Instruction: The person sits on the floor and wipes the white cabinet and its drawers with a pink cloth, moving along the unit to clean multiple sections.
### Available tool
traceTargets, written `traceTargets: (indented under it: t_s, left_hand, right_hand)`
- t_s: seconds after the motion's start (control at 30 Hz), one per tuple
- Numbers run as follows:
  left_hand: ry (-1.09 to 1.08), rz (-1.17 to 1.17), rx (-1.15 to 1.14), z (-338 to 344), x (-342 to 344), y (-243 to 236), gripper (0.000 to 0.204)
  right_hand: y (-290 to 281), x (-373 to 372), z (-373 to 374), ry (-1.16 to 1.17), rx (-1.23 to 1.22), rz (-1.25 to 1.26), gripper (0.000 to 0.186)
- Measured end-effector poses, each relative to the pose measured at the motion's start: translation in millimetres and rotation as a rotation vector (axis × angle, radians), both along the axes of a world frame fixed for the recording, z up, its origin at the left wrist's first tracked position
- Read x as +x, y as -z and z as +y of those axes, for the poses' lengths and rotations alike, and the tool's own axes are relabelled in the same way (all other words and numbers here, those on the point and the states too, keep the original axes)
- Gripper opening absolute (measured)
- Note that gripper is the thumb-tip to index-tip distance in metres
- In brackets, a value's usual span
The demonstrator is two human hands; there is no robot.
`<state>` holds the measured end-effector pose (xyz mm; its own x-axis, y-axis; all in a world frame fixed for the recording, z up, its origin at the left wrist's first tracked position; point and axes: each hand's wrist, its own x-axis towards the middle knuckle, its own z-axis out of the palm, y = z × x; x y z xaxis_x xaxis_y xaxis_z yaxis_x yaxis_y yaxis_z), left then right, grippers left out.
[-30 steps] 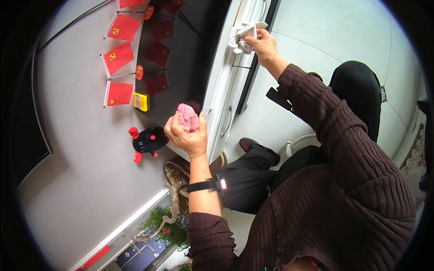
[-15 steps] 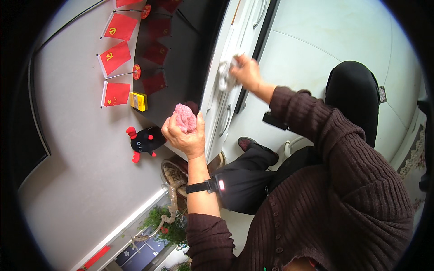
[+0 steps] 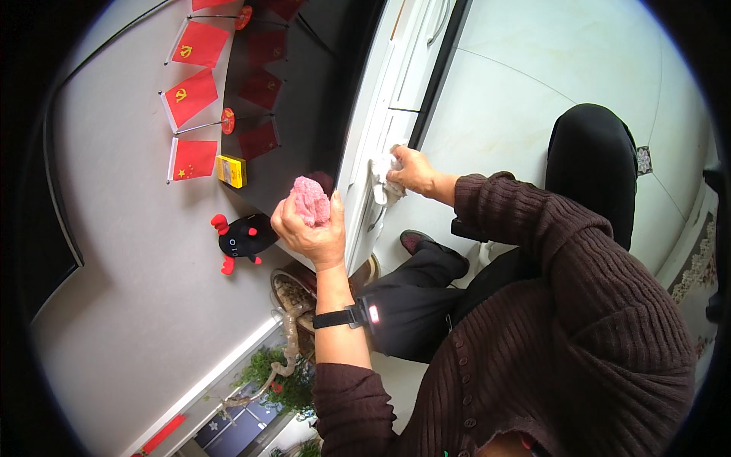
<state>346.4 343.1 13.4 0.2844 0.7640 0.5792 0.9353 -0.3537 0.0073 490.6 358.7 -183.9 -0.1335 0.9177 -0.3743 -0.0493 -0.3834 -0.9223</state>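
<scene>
Pink cloth (image 3: 311, 201), nubbly and towel-like, bunched into a rounded lump in the left hand (image 3: 314, 233), by the corner of a glossy black cabinet top (image 3: 308, 114). Gripped between curled fingers on one side and an upright thumb on the other. White cloth (image 3: 383, 177), creased into loose folds, in the right hand (image 3: 416, 172), at the flat white cabinet front (image 3: 403, 84). Pinched between thumb and fingers there; cannot tell the spread of the fingertips behind the folds. Higher in view along the same front, a bowed grey handle (image 3: 443, 27). Beyond the left hand, a plush toy (image 3: 242, 237), rounded and black, with stubby red limbs; near it, a small boxy yellow packet (image 3: 231, 171) with crisp edges. Farther along, thin red flags (image 3: 192, 99) on slender poles with round red bases (image 3: 228, 121), mirrored dimly in the polished black. Around the left wrist, a flat black strap (image 3: 332, 318); on both arms, sleeves (image 3: 560, 217) of brown ribbed knit. Below the cabinet's end, a gnarled pale branch (image 3: 292, 335) beside feathery green leaves (image 3: 266, 365). To the right, pale, smooth floor tiles (image 3: 525, 99) with thin dark joints.
</scene>
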Motion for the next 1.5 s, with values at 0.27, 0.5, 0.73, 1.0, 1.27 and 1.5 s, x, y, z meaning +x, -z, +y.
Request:
traceTargets:
  t_s: [0.27, 0.5, 0.73, 1.0, 1.27, 1.5]
  left_hand:
    - [-0.017, -0.010, -0.014, -0.6, -1.9, 2.8, 0.060]
    - [-0.019, -0.011, -0.025, -1.5, 0.2, -0.3, 0.061]
    - [-0.030, -0.020, -0.045, -2.2, -1.1, 0.3, 0.063]
    - [-0.015, -0.038, -0.050, -1.8, -1.1, -0.6, 0.065]
    - [-0.008, -0.031, -0.059, -1.1, 0.8, -2.1, 0.066]
    - [-0.002, -0.030, -0.057, -1.2, 0.7, -1.8, 0.065]
  right_hand:
    - [66.1, 73.6, 114.3, 0.666, -0.156, 0.235, 0.023]
    - [83.3, 58.2, 99.1, 0.372, -0.097, -0.158, 0.040]
    - [95.1, 4.3, 34.1, 0.082, -0.142, 0.146, 0.044]
    - [100.7, 120.7, 148.0, 0.706, -0.087, -0.280, 0.041]
    - [116.8, 47.0, 76.9, 0.198, -0.173, -0.367, 0.062]
    - [115.6, 2.9, -3.0, -0.211, -0.237, -0.303, 0.046]
